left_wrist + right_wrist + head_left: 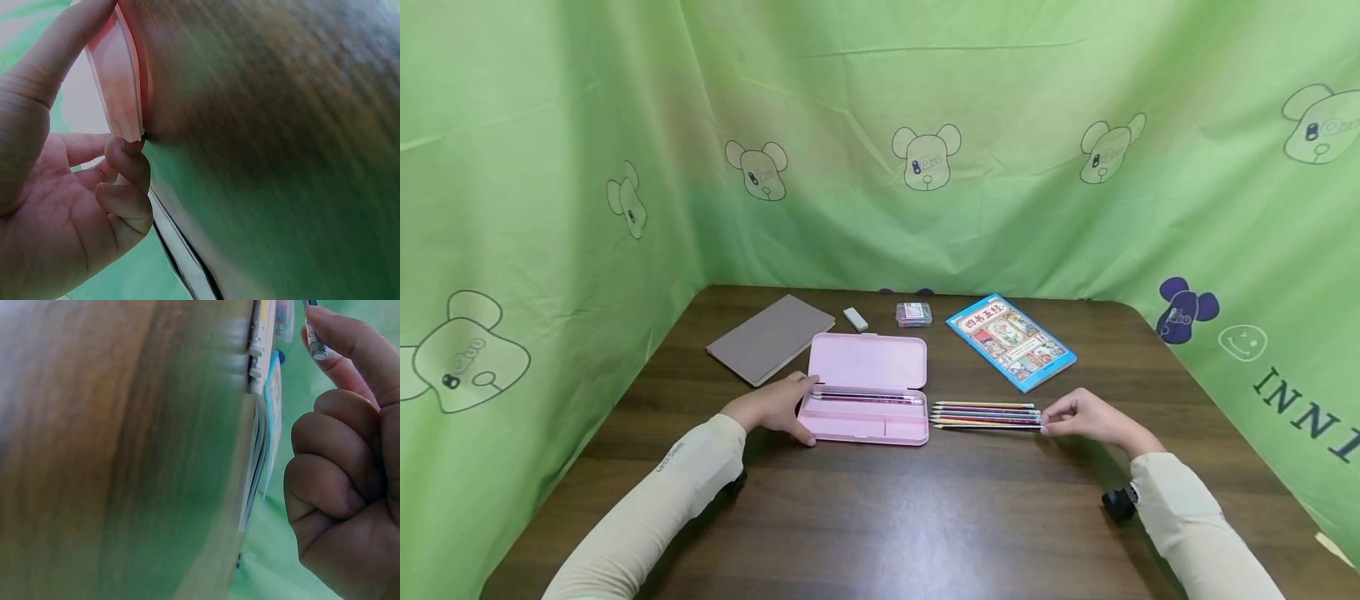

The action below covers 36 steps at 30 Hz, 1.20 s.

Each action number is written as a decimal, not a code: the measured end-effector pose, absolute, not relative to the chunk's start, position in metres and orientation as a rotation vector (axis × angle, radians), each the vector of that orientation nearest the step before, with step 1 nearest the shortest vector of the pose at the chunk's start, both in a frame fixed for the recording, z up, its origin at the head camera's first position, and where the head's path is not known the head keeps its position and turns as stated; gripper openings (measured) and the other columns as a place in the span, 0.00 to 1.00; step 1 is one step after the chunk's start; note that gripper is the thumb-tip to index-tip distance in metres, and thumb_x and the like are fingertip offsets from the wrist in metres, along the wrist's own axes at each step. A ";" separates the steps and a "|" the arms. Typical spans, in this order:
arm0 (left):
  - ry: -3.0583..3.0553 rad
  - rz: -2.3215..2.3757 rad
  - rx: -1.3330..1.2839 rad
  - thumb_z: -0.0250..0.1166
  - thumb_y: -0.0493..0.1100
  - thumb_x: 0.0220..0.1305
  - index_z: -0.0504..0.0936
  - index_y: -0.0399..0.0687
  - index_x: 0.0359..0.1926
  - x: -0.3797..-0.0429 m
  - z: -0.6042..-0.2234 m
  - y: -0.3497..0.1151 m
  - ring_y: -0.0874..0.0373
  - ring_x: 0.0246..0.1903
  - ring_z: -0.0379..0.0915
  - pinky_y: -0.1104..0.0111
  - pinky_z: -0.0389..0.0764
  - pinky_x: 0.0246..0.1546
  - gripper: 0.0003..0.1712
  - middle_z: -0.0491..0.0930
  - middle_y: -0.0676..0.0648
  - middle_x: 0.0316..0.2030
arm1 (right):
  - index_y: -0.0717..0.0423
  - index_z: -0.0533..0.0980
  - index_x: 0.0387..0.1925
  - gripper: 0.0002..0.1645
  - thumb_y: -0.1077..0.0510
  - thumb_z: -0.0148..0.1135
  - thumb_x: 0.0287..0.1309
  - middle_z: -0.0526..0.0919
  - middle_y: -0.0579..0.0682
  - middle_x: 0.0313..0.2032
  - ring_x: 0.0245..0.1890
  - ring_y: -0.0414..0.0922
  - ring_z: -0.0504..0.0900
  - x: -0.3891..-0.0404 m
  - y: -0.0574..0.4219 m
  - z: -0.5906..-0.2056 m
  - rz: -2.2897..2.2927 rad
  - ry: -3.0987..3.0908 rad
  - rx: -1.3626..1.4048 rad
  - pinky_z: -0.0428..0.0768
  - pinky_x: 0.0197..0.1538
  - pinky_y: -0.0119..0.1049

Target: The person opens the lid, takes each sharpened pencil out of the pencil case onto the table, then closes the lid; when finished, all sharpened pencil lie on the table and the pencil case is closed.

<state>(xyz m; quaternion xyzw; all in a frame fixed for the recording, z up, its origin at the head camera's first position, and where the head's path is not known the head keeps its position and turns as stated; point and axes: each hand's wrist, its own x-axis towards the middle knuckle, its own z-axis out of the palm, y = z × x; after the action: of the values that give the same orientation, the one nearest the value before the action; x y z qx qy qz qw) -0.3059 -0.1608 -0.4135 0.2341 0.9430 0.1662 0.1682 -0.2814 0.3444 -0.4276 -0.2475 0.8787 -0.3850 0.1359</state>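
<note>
A pink pencil case [868, 429] lies with its lid raised, and a few pencils [868, 398] rest in its rear compartment. My left hand [778, 407] grips the case's left end, thumb toward the front corner and fingers behind; the left wrist view shows this end of the pencil case [119, 81] between them. To the right of the case, several pencils [985, 416] lie side by side. At their right ends my right hand [1090, 417] pinches one pencil [315, 345] near its eraser end between thumb and index finger, the other fingers curled into the palm.
Behind the case are a grey notebook [771, 337], a white eraser [855, 318] and a small clear box [913, 314]. A blue-edged comic-style book [1011, 342] lies at the back right. Green printed cloth [850, 225] hangs around the wooden table [880, 517].
</note>
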 end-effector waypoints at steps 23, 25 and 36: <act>2.687 0.476 0.639 0.76 0.57 0.39 0.53 0.41 0.70 -0.308 -0.413 -0.163 0.51 0.54 0.64 0.54 0.65 0.60 0.62 0.61 0.40 0.61 | 0.62 0.78 0.26 0.12 0.58 0.71 0.44 0.67 0.39 0.14 0.14 0.31 0.58 -0.291 0.336 -0.426 -0.956 2.631 -0.518 0.61 0.21 0.27; 2.686 0.479 0.653 0.76 0.57 0.39 0.53 0.41 0.70 -0.308 -0.413 -0.163 0.50 0.55 0.64 0.55 0.65 0.60 0.61 0.61 0.39 0.61 | 0.63 0.78 0.27 0.12 0.58 0.71 0.44 0.66 0.39 0.13 0.14 0.31 0.58 -0.291 0.336 -0.426 -0.962 2.640 -0.507 0.60 0.20 0.27; 2.676 0.479 0.679 0.76 0.56 0.39 0.54 0.39 0.69 -0.308 -0.415 -0.163 0.48 0.57 0.63 0.54 0.64 0.61 0.61 0.60 0.38 0.62 | 0.63 0.79 0.32 0.15 0.57 0.71 0.45 0.61 0.40 0.13 0.14 0.32 0.56 -0.303 0.319 -0.424 -0.993 2.656 -0.518 0.58 0.19 0.27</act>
<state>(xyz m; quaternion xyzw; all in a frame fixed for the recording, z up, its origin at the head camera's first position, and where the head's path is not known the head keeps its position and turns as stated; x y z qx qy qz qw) -0.3075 -0.1627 -0.4146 0.2389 0.9413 0.1684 0.1691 -0.3032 0.3194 -0.4242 -0.1781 0.9138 -0.3415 0.1291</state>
